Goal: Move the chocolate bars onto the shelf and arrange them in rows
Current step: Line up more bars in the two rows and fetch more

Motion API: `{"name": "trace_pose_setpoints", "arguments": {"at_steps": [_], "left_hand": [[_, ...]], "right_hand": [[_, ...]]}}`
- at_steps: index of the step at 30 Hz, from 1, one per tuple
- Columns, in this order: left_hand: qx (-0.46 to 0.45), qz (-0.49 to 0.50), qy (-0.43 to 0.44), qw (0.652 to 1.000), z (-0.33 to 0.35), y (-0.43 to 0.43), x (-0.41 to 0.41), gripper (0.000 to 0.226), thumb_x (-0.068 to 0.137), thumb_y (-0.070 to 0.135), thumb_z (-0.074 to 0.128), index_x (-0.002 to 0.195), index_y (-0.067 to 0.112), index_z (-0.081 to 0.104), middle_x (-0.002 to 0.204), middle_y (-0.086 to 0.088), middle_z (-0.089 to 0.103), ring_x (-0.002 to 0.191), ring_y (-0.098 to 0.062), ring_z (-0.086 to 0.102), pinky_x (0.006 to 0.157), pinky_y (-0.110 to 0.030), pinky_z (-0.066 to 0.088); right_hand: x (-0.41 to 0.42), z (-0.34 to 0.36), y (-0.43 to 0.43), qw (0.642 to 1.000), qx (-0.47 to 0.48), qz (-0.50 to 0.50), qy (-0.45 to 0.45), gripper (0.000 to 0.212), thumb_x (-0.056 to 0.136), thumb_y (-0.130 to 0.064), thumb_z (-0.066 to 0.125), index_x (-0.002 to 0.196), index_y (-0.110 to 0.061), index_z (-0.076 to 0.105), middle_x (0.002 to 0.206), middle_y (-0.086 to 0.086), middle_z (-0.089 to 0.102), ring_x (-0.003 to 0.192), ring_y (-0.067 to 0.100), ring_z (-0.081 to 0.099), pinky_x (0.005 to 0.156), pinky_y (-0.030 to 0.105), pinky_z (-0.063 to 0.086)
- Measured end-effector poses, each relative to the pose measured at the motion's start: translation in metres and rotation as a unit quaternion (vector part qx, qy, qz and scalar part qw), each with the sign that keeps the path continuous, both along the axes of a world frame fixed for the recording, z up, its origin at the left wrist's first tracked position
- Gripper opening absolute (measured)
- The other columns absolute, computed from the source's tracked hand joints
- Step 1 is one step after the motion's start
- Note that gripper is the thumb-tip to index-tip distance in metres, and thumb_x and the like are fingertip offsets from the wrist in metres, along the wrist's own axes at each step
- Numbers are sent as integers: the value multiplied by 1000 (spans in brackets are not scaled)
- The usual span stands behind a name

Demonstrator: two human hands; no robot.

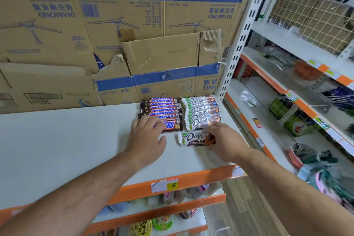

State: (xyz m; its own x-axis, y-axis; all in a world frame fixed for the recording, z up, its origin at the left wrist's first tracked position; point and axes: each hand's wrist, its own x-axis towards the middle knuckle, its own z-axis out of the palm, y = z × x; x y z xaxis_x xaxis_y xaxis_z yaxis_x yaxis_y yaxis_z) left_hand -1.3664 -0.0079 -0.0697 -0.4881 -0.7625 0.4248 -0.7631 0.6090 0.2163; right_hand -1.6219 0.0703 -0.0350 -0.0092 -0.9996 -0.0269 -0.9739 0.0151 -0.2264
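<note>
On the white shelf (67, 149) lie two rows of chocolate bars. Several brown Snickers bars (161, 108) form the left row, and several white Dove bars (201, 111) form the right row. My left hand (147, 136) rests with its fingers laid over the nearest Snickers bar (171, 125). One more Dove bar (193, 139) lies in front of the Dove row, a little apart from it. My right hand (222, 138) pinches that bar's right end.
Flattened cardboard boxes (115, 25) stand behind the rows as a back wall. A white slotted upright (235, 53) bounds the shelf on the right. Lower shelves (162, 222) hold packaged goods; a side shelving unit (306, 92) stands at right. An orange edge with a price tag (168, 185) fronts the shelf.
</note>
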Motion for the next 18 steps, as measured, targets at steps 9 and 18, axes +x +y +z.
{"name": "trace_pose_setpoints", "arguments": {"at_steps": [9, 18], "left_hand": [[79, -29, 8, 996, -16, 27, -10, 31, 82, 40, 46, 97, 23, 68, 100, 9, 59, 99, -14, 47, 91, -27, 37], [72, 2, -59, 996, -5, 35, -16, 31, 83, 37, 44, 102, 22, 64, 103, 8, 57, 98, -17, 48, 86, -38, 48]], "right_hand": [[-28, -7, -24, 996, -73, 2, 43, 55, 74, -24, 65, 128, -30, 58, 125, -2, 53, 117, 26, 44, 84, 35, 41], [-32, -37, -20, 985, -169, 12, -8, 35, 80, -37, 58, 114, -29, 65, 108, -1, 59, 106, 28, 51, 76, 41, 48]]}}
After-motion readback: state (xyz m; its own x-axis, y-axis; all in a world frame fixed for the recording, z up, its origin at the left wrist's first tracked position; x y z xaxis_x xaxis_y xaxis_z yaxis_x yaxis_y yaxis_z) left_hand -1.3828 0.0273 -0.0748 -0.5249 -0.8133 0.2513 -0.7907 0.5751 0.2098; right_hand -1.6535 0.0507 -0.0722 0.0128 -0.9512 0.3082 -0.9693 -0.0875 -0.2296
